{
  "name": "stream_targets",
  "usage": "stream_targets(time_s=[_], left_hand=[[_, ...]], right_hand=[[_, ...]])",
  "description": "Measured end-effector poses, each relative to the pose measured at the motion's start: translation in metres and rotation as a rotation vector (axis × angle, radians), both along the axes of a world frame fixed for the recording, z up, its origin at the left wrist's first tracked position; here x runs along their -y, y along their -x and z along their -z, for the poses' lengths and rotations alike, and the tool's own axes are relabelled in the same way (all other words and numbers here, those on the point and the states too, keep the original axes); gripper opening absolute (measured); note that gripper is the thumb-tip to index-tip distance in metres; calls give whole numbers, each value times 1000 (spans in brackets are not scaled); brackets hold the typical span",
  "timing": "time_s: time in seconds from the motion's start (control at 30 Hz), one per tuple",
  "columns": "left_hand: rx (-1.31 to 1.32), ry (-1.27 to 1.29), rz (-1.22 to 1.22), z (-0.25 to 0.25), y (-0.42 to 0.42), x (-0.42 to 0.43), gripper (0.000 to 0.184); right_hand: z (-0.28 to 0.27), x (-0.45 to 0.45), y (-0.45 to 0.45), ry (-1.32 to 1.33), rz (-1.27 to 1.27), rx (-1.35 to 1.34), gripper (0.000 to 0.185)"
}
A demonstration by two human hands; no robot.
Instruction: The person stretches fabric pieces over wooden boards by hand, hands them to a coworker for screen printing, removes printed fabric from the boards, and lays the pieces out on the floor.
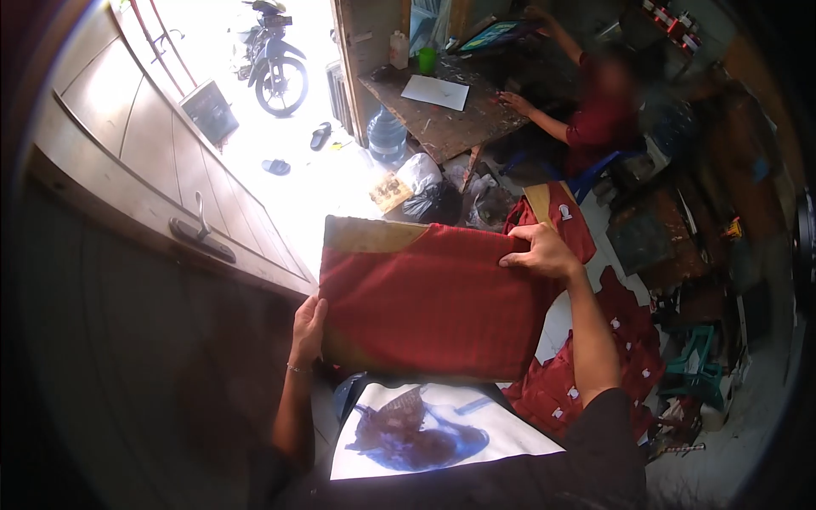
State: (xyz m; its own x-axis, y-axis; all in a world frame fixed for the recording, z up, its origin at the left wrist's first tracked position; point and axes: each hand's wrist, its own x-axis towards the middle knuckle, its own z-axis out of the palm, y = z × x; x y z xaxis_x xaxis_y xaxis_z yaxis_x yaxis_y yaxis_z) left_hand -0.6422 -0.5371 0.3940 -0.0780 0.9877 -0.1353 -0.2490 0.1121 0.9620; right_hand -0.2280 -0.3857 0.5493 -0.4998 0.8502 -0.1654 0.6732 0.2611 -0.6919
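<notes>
A flat tan board with dark red fabric laid over it is held up in front of my chest. The board's bare surface shows at the top left corner and along the lower left. My left hand grips the left edge, thumb on the near face. At the upper right, my right hand pinches the fabric and edge, its rear fingers partly hidden. Just behind that hand is another red fabric piece with a small white print and a tan part.
Red pieces with white prints lie at lower right, near a green plastic stool. A door stands open on the left. Beyond are bags, a water jug and a table where another person sits.
</notes>
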Motion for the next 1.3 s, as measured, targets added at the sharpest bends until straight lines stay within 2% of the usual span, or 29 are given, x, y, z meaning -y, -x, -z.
stream_targets(time_s=[0.07, 0.13, 0.17, 0.23, 0.27, 0.33, 0.37, 0.4, 0.47, 0.6, 0.67, 0.87, 0.93, 0.97, 1.0, 1.13, 1.2, 1.3], left_hand=[[-82, -10, -11, 13, 8, 3, 22], [-141, 39, -24, 21, 10, 4, 22], [-140, 40, -25, 26, 14, 3, 22], [-233, 239, -7, 36, 21, 0, 23], [-235, 239, -12, 40, 23, -4, 23], [-224, 33, -221, 29, 15, -21, 33], [-183, -91, -241, 16, 5, -29, 37], [-181, -86, -244, 11, 3, -36, 37], [-333, -1, 26, 7, 1, -43, 44], [-119, 12, 52, 9, 3, -40, 27], [-102, 31, 63, 9, 2, -39, 24], [-98, 15, 15, 16, -1, -40, 18], [-113, 8, 1, 14, -4, -39, 18], [-48, 20, -9, 14, -4, -37, 19], [16, 32, -20, 14, -3, -35, 21], [100, 30, -35, 25, 3, -31, 24], [73, 77, -42, 24, 3, -32, 27], [44, 108, -26, 17, 1, -38, 23]], right_hand=[[-3, 0, 1, 39, 47, -25, 41], [2, 1, -1, -112, 15, -6, 42], [1, 3, -1, -86, 35, -20, 43], [0, 6, -3, -133, 28, 2, 43], [1, 6, -3, -182, 18, 21, 43], [4, 9, -2, -119, 34, -41, 41], [5, 9, -2, -56, 54, -99, 39], [6, 10, -1, -52, 51, -97, 39], [9, 12, -1, -43, 62, -119, 38], [17, 16, -10, -124, 54, -58, 43], [13, 20, -11, -35, 78, -23, 43], [24, 19, -23, 5, 103, -50, 39], [20, 15, -35, 124, 174, -107, 37], [35, 9, -50, 142, 152, -186, 35], [40, 10, -57, 340, 256, -326, 35], [95, 31, -71, 591, 441, -716, 39], [104, 44, -64, 566, 501, -787, 48], [120, 42, -67, 644, 508, -816, 47]])
